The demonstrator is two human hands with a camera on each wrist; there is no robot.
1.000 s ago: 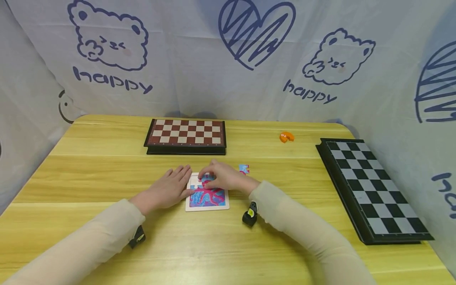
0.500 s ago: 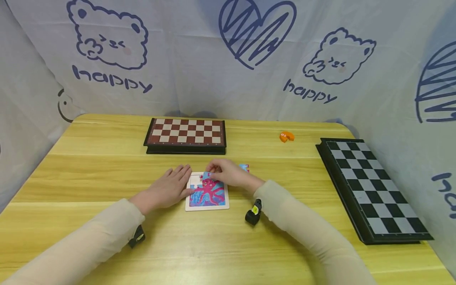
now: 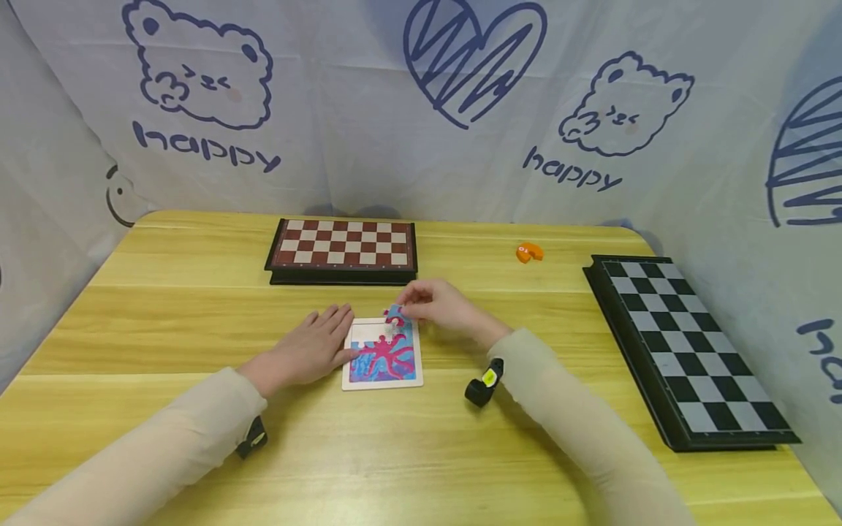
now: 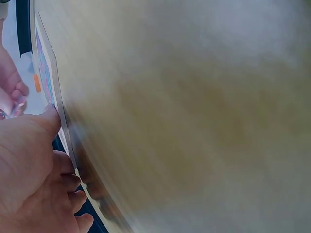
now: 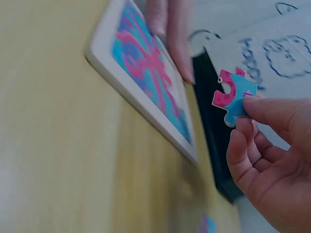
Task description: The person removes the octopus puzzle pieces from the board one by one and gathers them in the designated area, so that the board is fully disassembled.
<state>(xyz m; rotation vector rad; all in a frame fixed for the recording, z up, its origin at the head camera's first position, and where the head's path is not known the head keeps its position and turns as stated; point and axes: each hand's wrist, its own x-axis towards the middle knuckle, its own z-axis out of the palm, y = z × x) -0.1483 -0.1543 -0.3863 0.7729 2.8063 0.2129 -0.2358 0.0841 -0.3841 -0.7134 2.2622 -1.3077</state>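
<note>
A square octopus jigsaw puzzle in a white frame (image 3: 381, 386) lies on the table, its upper-left part bare of pieces. My left hand (image 3: 305, 349) rests flat at the frame's left side, thumb over the edge. Above the puzzle's far right corner, my right hand (image 3: 446, 307) pinches a blue and pink puzzle piece (image 5: 235, 97) between thumb and fingers. That piece is lifted clear of the frame. Another loose puzzle piece (image 5: 207, 224) shows blurred at the bottom of the right wrist view; in the head view the right hand hides it.
Behind the puzzle stands a brown and white chessboard box (image 3: 342, 248). A black and white chessboard box (image 3: 691, 351) lies along the right edge. Small orange pieces (image 3: 529, 253) sit at the back of the wooden table (image 3: 368, 460). A printed cloth (image 3: 355, 146) hangs behind.
My right hand has lifted a puzzle piece out of the upper part of the puzzle and moved back and to the right with it. The left hand has stayed in place.
</note>
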